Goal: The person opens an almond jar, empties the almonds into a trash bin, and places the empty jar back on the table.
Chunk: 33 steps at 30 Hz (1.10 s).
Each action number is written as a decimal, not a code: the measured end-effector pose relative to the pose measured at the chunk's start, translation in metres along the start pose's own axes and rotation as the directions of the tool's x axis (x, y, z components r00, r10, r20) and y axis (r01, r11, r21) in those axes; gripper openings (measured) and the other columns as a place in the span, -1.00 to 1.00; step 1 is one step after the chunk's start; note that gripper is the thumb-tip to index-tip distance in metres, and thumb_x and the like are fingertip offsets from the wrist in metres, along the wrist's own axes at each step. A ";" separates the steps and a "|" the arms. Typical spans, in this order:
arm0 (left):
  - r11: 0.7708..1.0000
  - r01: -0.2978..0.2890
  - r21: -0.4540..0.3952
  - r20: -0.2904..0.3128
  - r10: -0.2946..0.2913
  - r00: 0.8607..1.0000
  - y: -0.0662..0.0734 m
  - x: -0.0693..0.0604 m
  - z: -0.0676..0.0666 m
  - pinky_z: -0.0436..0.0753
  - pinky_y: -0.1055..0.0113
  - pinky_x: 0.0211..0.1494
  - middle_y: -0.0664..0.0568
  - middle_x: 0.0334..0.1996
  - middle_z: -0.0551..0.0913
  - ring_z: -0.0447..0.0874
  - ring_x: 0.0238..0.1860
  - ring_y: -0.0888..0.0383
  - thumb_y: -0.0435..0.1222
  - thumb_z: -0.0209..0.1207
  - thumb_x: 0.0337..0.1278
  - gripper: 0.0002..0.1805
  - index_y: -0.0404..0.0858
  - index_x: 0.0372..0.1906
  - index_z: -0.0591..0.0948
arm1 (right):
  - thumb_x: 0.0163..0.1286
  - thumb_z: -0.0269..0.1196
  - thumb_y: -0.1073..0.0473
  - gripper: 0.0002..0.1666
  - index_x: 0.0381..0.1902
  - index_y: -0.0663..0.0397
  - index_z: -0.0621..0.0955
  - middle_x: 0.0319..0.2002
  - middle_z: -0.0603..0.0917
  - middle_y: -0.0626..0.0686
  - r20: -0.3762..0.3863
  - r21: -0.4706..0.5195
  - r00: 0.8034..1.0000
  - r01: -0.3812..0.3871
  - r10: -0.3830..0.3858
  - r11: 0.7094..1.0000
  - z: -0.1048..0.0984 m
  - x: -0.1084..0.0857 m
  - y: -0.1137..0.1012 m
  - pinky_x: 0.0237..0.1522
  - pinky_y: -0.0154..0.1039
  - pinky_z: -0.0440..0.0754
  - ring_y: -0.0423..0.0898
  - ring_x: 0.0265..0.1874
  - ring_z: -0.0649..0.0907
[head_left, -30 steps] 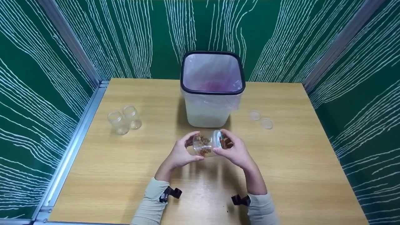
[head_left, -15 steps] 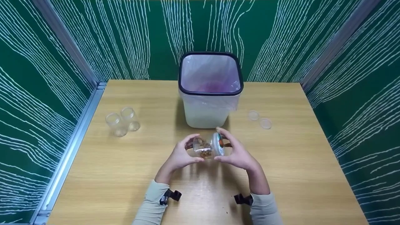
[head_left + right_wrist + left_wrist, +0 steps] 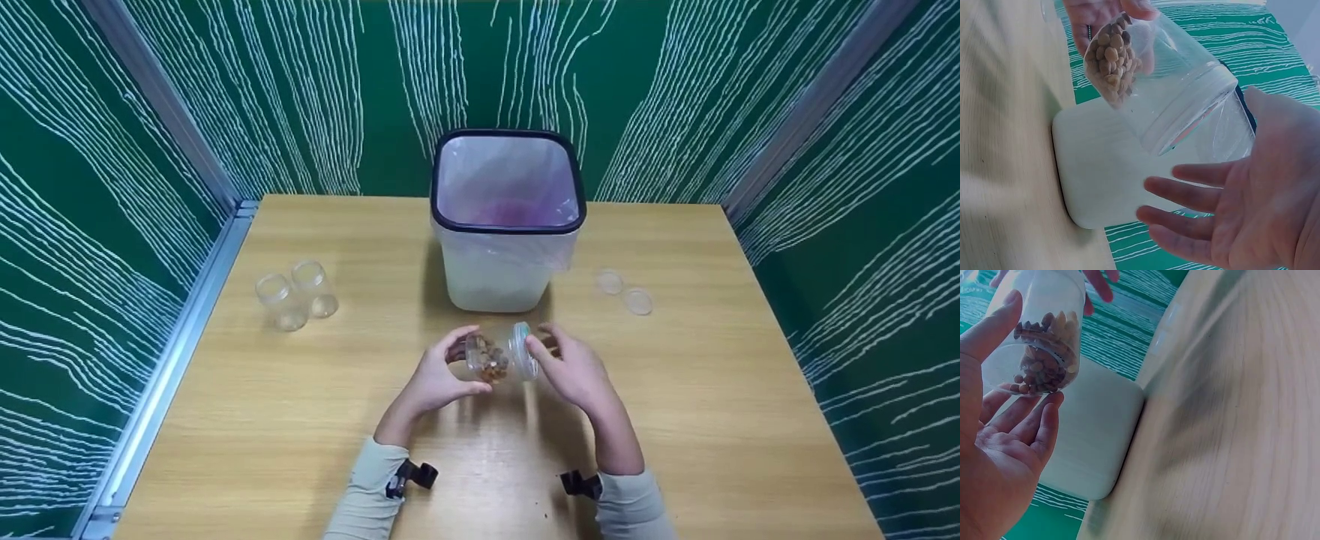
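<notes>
My left hand (image 3: pixel 439 371) holds a clear plastic jar (image 3: pixel 487 360) on its side above the table, thumb and fingers around its base end. Small brown nut-like pieces (image 3: pixel 1044 363) lie heaped in the jar toward its bottom. A clear-rimmed lid (image 3: pixel 523 351) with a coloured label sits on the jar's mouth, facing right. Beside the lid is my right hand (image 3: pixel 576 367); in the right wrist view its fingers (image 3: pixel 1185 194) are spread and loosely straight, apart from the jar, with the thumb near the lid's edge. Whether the thumb touches the lid, I cannot tell.
A white bin with a black rim (image 3: pixel 506 229) and a plastic liner stands just beyond the hands. Two clear jars, one of them (image 3: pixel 283 304) nearer, stand at the left of the table (image 3: pixel 300 420). Two clear discs, one here (image 3: pixel 638 301), lie at the right.
My right hand's fingers have loosened from around the lid and shifted slightly right. The left hand keeps its hold on the jar, which has turned a little.
</notes>
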<state>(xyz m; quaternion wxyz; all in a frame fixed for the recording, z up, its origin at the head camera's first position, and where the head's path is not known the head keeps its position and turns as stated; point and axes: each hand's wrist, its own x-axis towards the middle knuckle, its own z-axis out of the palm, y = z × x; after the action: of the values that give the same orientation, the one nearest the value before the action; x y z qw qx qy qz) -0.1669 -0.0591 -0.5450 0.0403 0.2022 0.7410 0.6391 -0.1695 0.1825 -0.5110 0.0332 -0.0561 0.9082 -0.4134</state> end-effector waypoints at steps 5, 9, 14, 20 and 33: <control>1.000 -0.003 -0.002 0.006 0.003 1.000 -0.003 -0.001 0.000 0.48 0.02 0.19 -0.19 0.13 0.54 0.54 0.09 -0.14 -0.40 0.55 -0.32 -0.05 -0.32 0.33 0.36 | 0.32 0.03 -0.46 -0.23 0.18 -0.03 0.54 -0.14 0.70 0.06 0.061 0.004 0.998 -0.003 0.003 1.000 0.004 0.000 0.000 -0.09 0.01 0.59 0.01 -0.16 0.66; 1.000 0.014 -0.004 0.000 -0.014 1.000 -0.002 -0.002 0.000 0.48 0.05 0.20 -0.18 0.13 0.55 0.54 0.09 -0.13 -0.41 0.55 -0.32 -0.05 -0.30 0.34 0.36 | 0.33 0.17 -0.33 -0.27 0.24 0.04 0.50 -0.11 0.67 0.07 0.092 0.095 0.995 0.031 -0.039 0.995 0.004 0.002 0.002 -0.16 -0.06 0.63 0.03 -0.17 0.65; 1.000 0.012 -0.024 -0.002 -0.012 1.000 -0.003 -0.003 0.000 0.46 0.01 0.21 -0.23 0.12 0.54 0.53 0.10 -0.18 -0.43 0.54 -0.32 -0.05 -0.32 0.34 0.36 | 0.30 0.31 -0.10 -0.27 0.34 0.04 0.39 0.04 0.59 0.13 0.151 0.236 0.979 0.099 -0.137 0.967 0.003 0.003 0.010 -0.18 -0.10 0.63 0.12 -0.12 0.61; 0.999 0.020 -0.028 -0.006 -0.020 1.000 -0.004 -0.005 0.000 0.46 0.03 0.22 -0.20 0.13 0.54 0.54 0.10 -0.14 -0.44 0.55 -0.34 -0.03 -0.28 0.35 0.36 | 0.19 0.42 0.21 -0.13 0.42 -0.03 0.31 0.23 0.45 0.17 0.184 0.340 0.949 0.181 -0.254 0.923 0.001 0.003 0.016 -0.03 0.11 0.56 0.18 0.04 0.53; 1.000 -0.009 -0.013 -0.008 0.009 1.000 -0.008 -0.006 0.002 0.46 0.02 0.21 -0.19 0.15 0.53 0.52 0.11 -0.15 -0.44 0.53 -0.31 -0.06 -0.29 0.34 0.36 | -0.04 0.44 0.53 -0.01 0.37 0.28 0.30 0.35 0.30 0.29 0.129 0.365 0.889 0.370 -0.440 0.854 -0.014 -0.013 -0.013 0.19 0.30 0.33 0.22 0.32 0.28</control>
<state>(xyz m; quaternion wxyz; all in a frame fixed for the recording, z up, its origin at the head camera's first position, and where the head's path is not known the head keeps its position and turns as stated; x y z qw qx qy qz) -0.1633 -0.0603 -0.5544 0.0360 0.2027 0.7361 0.6449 -0.1569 0.1861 -0.4922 0.0487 -0.2833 0.7848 -0.5490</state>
